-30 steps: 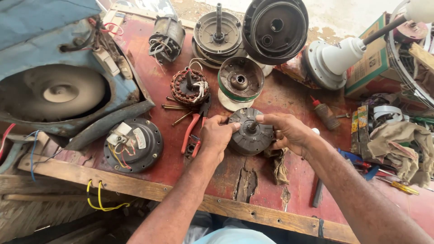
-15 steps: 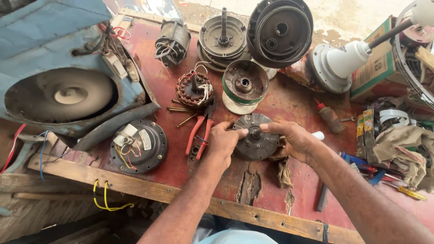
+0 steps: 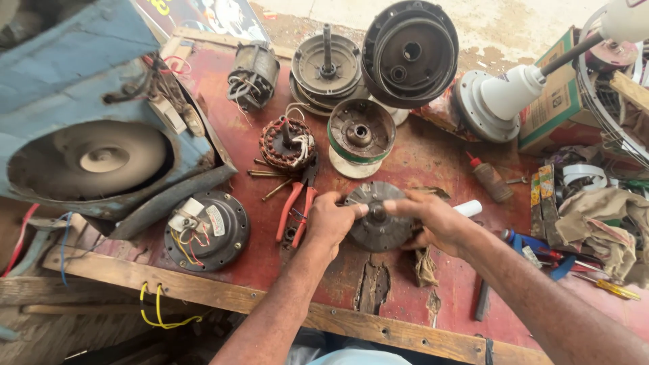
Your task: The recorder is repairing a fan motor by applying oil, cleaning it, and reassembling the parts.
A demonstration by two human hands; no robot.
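Both hands close on a round dark motor housing (image 3: 376,217) lying flat on the red workbench (image 3: 433,162): the left hand (image 3: 329,220) pinches its left rim, and the right hand (image 3: 433,220) curls over the right side with fingertips at the central hub, apparently steadying it from both sides. Red-handled pliers (image 3: 296,203) lie just beside the left hand, a white tube (image 3: 468,208) behind the right. Bare, cracked bench lies between the housing and the wooden front edge (image 3: 324,314).
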